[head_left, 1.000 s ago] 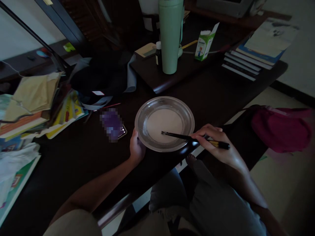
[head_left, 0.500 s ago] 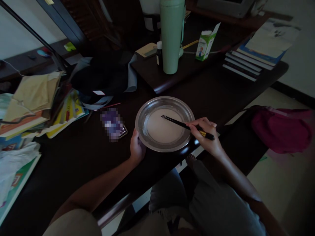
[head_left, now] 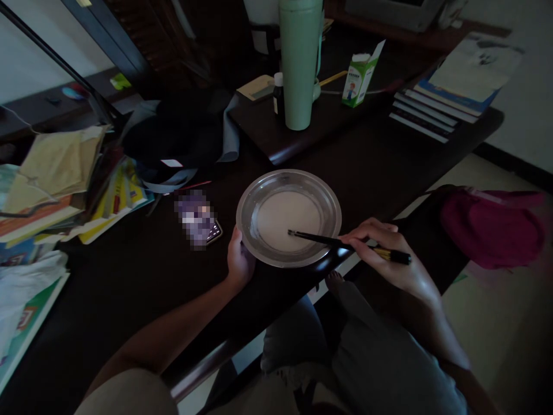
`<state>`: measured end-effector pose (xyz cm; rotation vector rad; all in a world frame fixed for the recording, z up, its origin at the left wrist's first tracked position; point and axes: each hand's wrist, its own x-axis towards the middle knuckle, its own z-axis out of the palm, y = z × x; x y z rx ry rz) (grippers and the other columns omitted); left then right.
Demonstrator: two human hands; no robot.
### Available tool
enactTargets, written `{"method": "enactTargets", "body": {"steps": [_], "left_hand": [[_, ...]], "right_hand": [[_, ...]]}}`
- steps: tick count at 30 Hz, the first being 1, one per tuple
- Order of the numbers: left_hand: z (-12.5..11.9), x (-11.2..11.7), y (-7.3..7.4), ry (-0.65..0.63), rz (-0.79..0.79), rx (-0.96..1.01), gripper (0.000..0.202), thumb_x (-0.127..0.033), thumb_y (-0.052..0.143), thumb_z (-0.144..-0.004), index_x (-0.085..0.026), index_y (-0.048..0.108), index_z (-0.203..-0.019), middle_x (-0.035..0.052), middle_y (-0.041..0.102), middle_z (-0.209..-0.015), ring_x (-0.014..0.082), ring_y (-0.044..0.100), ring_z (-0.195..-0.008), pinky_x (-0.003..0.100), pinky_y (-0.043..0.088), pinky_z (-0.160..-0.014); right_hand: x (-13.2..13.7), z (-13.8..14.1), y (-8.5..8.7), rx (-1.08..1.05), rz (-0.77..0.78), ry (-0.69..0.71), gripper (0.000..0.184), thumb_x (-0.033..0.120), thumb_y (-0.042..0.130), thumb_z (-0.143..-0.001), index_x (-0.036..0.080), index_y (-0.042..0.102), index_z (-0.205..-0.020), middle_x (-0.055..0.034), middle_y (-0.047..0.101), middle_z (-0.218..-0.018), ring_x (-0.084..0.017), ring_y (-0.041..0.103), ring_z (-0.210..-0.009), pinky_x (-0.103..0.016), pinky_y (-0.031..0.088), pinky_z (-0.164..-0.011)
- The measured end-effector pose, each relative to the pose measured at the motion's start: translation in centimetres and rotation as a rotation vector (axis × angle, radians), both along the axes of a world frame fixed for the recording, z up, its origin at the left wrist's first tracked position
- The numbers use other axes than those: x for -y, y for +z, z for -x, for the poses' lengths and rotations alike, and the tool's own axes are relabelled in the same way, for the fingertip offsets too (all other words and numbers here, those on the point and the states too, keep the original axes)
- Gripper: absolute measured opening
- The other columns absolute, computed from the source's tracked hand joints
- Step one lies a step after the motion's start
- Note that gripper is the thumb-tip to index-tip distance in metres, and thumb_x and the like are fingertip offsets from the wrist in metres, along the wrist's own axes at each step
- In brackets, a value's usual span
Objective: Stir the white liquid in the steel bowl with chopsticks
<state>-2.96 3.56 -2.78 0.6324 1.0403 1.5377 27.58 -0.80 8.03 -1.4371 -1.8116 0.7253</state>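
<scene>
A round metal bowl (head_left: 246,202) holds a pale, milky mixture (head_left: 287,216) and sits near the front edge of the dark table. My left hand (head_left: 241,259) grips its left side, thumb along the rim and the other fingers hidden underneath. To the right of the rim, my right hand (head_left: 384,251) is closed around a pair of black chopsticks (head_left: 319,238) with gold bands near the upper ends. They slant across the right rim, and their tips are over or in the lower middle of the mixture; I cannot tell whether they touch it.
Left of the bowl lies a phone (head_left: 213,232), partly blurred out. Behind stand a green tumbler (head_left: 298,69), a small dark bottle (head_left: 279,98) and a green-white carton (head_left: 356,83). Books (head_left: 453,98) are stacked at back right, papers (head_left: 56,167) at left, beside a black bag (head_left: 177,135).
My right hand has moved right and slightly down with the chopsticks. Their tips have shifted from the upper part of the mixture toward the near side. The bowl and my left hand have stayed put.
</scene>
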Motion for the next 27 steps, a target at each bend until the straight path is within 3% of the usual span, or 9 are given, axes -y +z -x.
{"method": "enactTargets", "body": {"steps": [6,13,21,27], "left_hand": [[-0.3,0.2,0.7,-0.003,-0.005,-0.006,0.044,-0.059,0.077,-0.088,-0.024,0.082,-0.115,0.0062,0.084,-0.117,0.0321,0.077,-0.119,0.047,0.060,-0.109],[-0.4,0.4,0.5,-0.011,-0.004,-0.022,0.040,-0.057,0.073,-0.091,-0.026,0.080,-0.115,0.0070,0.083,-0.118,0.0331,0.075,-0.123,0.049,0.059,-0.110],[-0.1,0.1,-0.1,-0.011,-0.016,-0.043,0.040,-0.057,0.070,-0.093,-0.024,0.080,-0.114,0.0082,0.082,-0.121,0.0322,0.074,-0.125,0.048,0.056,-0.113],[0.0,-0.1,-0.3,-0.021,-0.012,-0.029,0.037,-0.056,0.072,-0.092,-0.026,0.081,-0.111,0.0064,0.083,-0.119,0.0317,0.075,-0.123,0.047,0.058,-0.111]], "right_hand": [[-1.2,2.3,-1.6,-0.021,-0.025,0.028,0.029,0.049,0.062,-0.107,0.033,0.083,-0.096,-0.0024,0.086,-0.099,-0.026,0.074,-0.092,-0.053,0.046,-0.093],[-2.6,3.0,-3.5,0.008,-0.116,-0.112,0.027,0.047,0.061,-0.106,0.033,0.081,-0.095,-0.0025,0.087,-0.101,-0.028,0.073,-0.095,-0.057,0.044,-0.099],[-1.1,0.3,-1.8,0.082,-0.139,-0.229,0.025,0.045,0.063,-0.105,0.033,0.081,-0.091,-0.0018,0.085,-0.095,-0.027,0.075,-0.088,-0.056,0.046,-0.096],[-0.1,-1.1,0.0,0.014,-0.029,-0.091,0.028,0.052,0.064,-0.105,0.034,0.082,-0.092,-0.0035,0.084,-0.093,-0.026,0.077,-0.086,-0.048,0.052,-0.083]]}}
